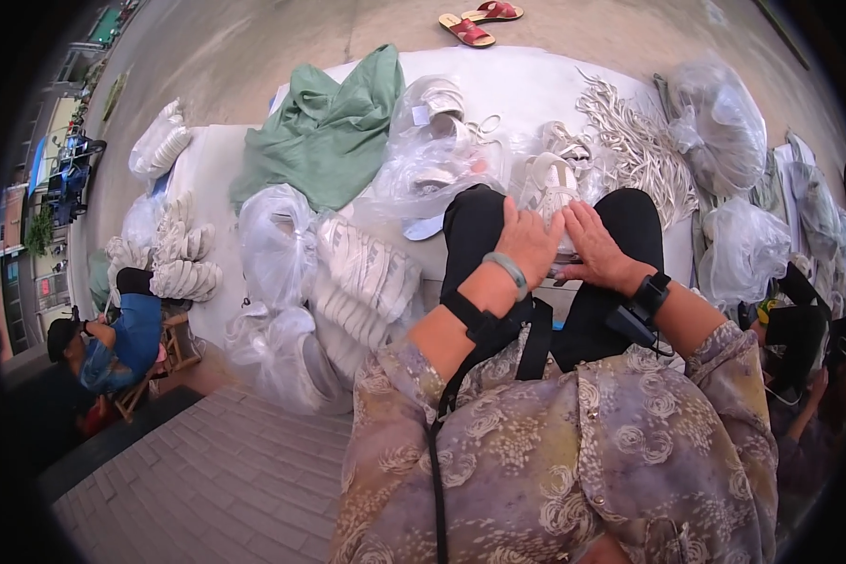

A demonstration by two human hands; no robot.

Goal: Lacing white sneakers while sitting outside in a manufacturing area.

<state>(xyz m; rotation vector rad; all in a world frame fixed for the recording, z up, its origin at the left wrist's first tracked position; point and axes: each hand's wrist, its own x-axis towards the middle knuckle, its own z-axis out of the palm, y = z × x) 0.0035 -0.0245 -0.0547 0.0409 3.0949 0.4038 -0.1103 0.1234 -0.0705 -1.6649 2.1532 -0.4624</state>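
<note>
Hands met on my lap over a white sandal (550,183). It lay at twelve o'clock from both, long axis running twelve to six. My left hand (526,240) rested flat at its seven o'clock, my right hand (594,246) at five; both lay open, touching without clasping, equally near.

A white sandal (553,183) lies on black trousers (630,221). The blouse (583,451) is mauve and yellow-brown with a pale rose pattern. At 11 o'clock a sage-green cloth (324,132) lies on the white worktop (526,85). White straps (634,141) are heaped at 1 o'clock; red sandals (479,21) lie at 12 on the grey-brown ground (254,47). At 9 o'clock a person wears a blue top (136,324).
</note>
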